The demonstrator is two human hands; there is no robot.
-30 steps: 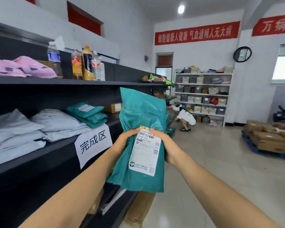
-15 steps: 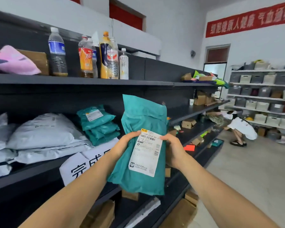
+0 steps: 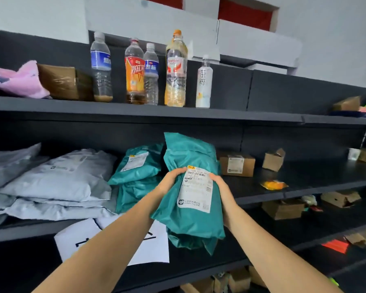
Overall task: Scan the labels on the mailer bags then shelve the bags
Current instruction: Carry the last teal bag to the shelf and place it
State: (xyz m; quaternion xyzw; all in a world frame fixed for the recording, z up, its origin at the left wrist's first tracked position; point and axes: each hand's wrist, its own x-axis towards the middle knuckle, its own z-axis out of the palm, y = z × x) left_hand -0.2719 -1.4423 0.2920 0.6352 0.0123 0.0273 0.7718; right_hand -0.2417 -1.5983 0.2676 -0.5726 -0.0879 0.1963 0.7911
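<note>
The left hand and right hand clasp the sides of a floppy teal plastic mailer bag, its white label facing up between them. Set down askew, it may slide off the slick stack of teal mailers just beyond the left hand. That dark metal shelf also holds grey mailers further left and a brown cardboard box past the right hand.

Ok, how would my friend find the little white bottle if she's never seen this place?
Look at the dark top shelf, where drink bottles stand in a row. The white bottle is at the right end of that row. It is the shortest, and the only solid white one with black writing; the others are see-through.
</note>
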